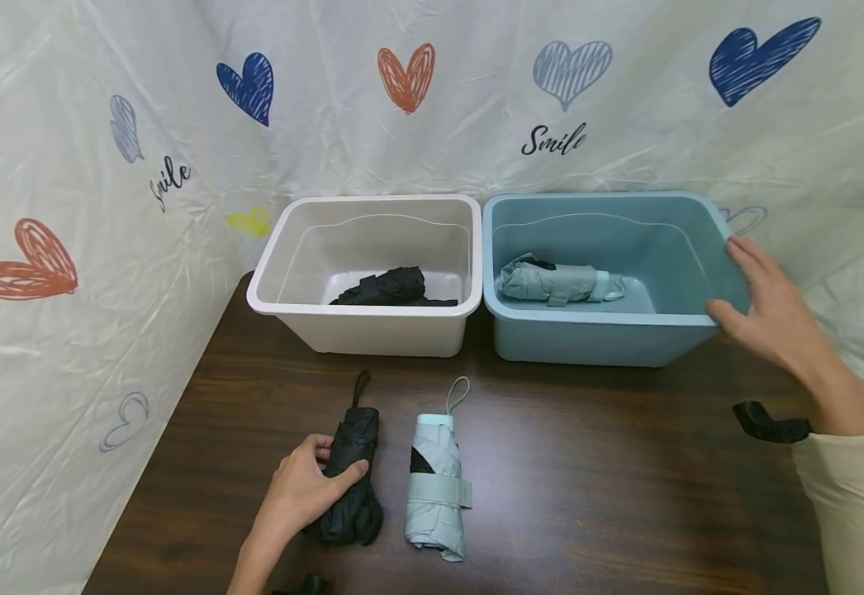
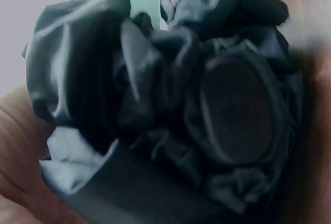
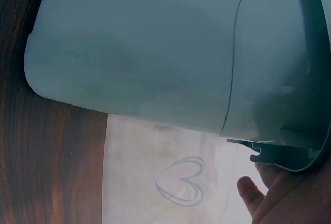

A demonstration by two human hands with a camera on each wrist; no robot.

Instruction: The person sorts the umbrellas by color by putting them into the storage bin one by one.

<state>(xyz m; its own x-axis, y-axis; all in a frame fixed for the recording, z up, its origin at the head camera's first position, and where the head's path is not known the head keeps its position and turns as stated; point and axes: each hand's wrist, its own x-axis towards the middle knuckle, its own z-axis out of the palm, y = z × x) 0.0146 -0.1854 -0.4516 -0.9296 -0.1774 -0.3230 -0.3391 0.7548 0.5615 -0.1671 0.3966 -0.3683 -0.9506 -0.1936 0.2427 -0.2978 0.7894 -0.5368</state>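
My left hand [image 1: 300, 489] grips a folded black umbrella [image 1: 353, 446] lying on the table, thumb across its top and fingers on its far side. Its wrist loop points toward the bins. Seen close in the left wrist view, the black umbrella [image 2: 155, 167] shows bunched fabric and a dark oval piece at its end. To its right lies a folded pale green umbrella [image 1: 435, 487] with a strap around it. My right hand [image 1: 774, 310] holds the right rim of the blue bin [image 1: 581, 340]; the right wrist view shows fingers at the bin's rim [image 3: 305, 164].
A white bin [image 1: 387, 332] stands left of the blue one, with a black umbrella [image 1: 391, 287] inside. Another pale green umbrella [image 1: 551, 281] lies in the blue bin. Behind both hangs a white sheet [image 1: 328, 157] printed with hearts. The dark wooden table [image 1: 588, 463] spreads out in front.
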